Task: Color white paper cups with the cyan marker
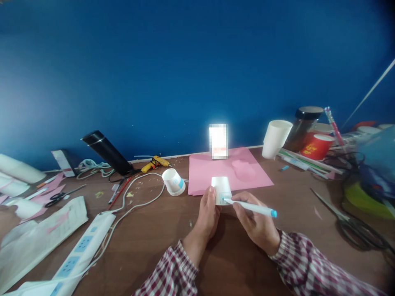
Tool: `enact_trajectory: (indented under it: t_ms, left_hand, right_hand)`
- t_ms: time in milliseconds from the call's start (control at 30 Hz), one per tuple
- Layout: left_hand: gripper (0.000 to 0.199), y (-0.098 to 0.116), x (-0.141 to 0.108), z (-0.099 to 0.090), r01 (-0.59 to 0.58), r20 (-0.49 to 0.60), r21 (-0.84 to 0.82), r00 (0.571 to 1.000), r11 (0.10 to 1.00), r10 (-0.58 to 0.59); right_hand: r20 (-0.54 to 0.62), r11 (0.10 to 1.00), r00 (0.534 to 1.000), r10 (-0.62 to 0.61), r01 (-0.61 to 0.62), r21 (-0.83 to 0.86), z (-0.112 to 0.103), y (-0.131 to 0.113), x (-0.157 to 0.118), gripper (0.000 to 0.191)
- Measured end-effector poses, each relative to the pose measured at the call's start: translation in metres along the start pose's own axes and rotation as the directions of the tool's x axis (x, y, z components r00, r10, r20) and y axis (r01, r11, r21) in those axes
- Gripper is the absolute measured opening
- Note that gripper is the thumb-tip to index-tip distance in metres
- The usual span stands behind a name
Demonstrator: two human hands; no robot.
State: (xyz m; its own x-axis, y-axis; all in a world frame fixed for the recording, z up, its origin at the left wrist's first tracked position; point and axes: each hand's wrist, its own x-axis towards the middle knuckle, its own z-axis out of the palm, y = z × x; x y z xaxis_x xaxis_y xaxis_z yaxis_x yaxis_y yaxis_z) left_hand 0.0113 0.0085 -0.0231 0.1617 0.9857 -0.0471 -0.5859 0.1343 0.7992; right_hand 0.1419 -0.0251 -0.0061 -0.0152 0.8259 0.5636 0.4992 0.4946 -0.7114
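A small white paper cup (221,187) is held in my left hand (207,216), whose fingers wrap round its left side. My right hand (254,222) grips a white marker (254,207) with a light blue end, and the marker's tip touches the cup near a pale blue patch. Pink paper sheets (203,170) lie just beyond the cup. Left of them, another white cup (173,182) with a blue patch stands on the brown table (154,242).
At the left are a power strip (83,246), a white cable, a black bottle (108,152), and a yellow glue gun (155,163). Scissors (348,222), stacked white cups (276,139) and a red cup (317,147) are at the right. Another person's hand (8,220) shows at the left edge.
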Motion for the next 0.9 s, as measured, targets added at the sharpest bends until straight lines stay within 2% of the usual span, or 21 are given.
enact_trajectory:
  t_ms: [200, 333, 467, 633, 900]
  left_hand:
    - [0.029, 0.011, -0.003, 0.009, -0.039, -0.050, 0.146, 0.998, 0.988, 0.047]
    - [0.032, 0.011, -0.004, 0.010, -0.004, -0.082, 0.084, 0.997, 0.996, 0.011]
    - [0.031, 0.004, -0.002, 0.006, -0.009, -0.063, 0.027, 0.998, 1.000, 0.011]
    - [0.029, 0.002, -0.002, 0.004, -0.030, -0.040, 0.070, 0.999, 0.997, 0.033]
    - [0.032, 0.012, -0.005, 0.009, -0.029, -0.077, 0.193, 0.996, 0.981, 0.045]
  right_hand:
    - [0.021, 0.998, 0.998, -0.059, 0.060, -0.012, -0.002, -0.002, 0.001, 0.008]
    - [0.000, 0.998, 0.999, -0.052, 0.052, -0.037, -0.002, -0.001, 0.001, 0.008]
    - [-0.025, 0.999, 1.000, -0.012, 0.011, -0.044, -0.002, 0.001, 0.000, 0.009]
    - [0.003, 0.999, 1.000, -0.021, 0.021, -0.035, -0.001, 0.001, 0.000, 0.009]
    - [0.021, 0.999, 0.999, -0.040, 0.041, -0.034, -0.003, -0.002, 0.001, 0.010]
